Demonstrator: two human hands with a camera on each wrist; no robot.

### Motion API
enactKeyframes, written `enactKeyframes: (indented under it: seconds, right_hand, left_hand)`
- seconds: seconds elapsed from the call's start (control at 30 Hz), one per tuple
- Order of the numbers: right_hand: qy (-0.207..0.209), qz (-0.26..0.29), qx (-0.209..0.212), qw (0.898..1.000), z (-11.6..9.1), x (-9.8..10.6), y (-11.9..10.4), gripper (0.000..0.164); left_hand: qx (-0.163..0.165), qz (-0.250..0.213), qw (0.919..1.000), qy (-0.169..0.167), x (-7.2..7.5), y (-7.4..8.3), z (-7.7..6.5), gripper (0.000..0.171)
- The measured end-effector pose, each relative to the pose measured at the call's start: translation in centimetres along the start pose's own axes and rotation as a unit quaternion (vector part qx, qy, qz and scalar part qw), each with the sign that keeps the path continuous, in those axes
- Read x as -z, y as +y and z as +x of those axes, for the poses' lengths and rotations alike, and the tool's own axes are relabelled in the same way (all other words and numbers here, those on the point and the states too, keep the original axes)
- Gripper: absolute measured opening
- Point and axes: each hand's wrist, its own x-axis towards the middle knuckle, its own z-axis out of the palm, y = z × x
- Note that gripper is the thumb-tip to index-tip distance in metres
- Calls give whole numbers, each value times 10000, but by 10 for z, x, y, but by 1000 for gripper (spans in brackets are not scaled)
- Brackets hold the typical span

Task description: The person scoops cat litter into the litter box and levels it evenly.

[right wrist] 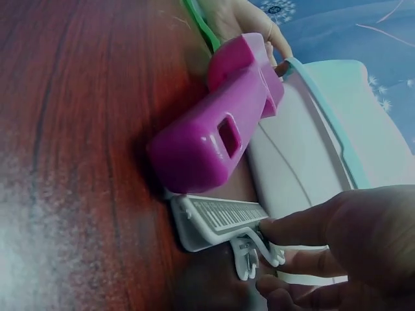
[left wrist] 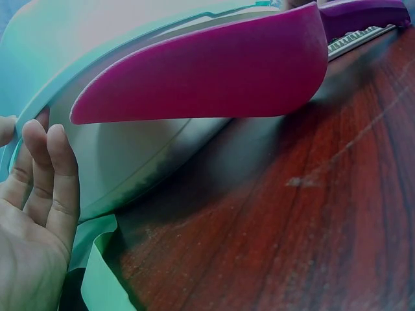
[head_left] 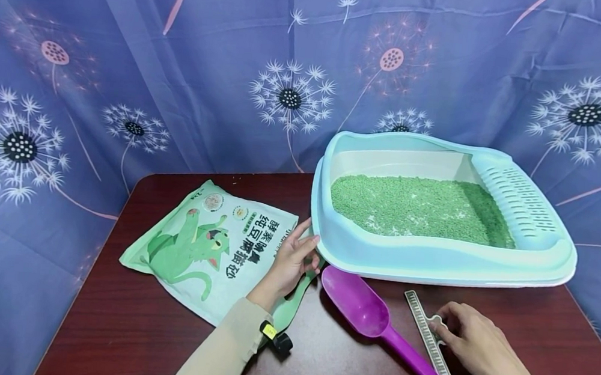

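My left hand (head_left: 289,265) grips the front left rim of a light blue litter box (head_left: 435,258), thumb on the outer edge and fingers bent in under it. Green pellet litter (head_left: 413,204) covers the box's floor. At the right, my right hand (head_left: 476,340) pinches the tab of a long, flat, pale strip (head_left: 420,323) with a ribbed grey band, its fingers around the hooked part (right wrist: 246,259) in the right wrist view. Between the hands lies a purple scoop (head_left: 360,305), its bowl close to the box and its handle end overlapping the strip.
A green and white cat litter bag (head_left: 219,246) with a cat drawing lies flat at the left, beneath my left forearm. The dark wood table (head_left: 103,313) stands against a blue curtain (head_left: 207,82) with dandelion prints.
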Motion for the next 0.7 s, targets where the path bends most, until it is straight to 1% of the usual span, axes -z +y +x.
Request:
enactKeyframes:
  seconds: [0.27,0.33,0.47,0.6,0.7]
  right_hand:
    - [72,200,151,9997,0,2,1,14]
    - [23,288,136,9995,1,4,0,14]
    - [-161,348,-21,9993,0,6,-1,12]
    - [-156,325,-82,9993,0,7,-3,11]
    - [-124,323,-53,9994,-1,10,-4,9]
  left_hand:
    - [5,-12,10000,27,-1,-1,0,55]
    - [17,-19,10000,38,-1,-1,0,55]
    - [-2,-3,10000,39,-1,-1,0,55]
    - [-7,11,10000,41,-1,1,0,55]
    - [66,-6,9999,98,-2,3,-1,55]
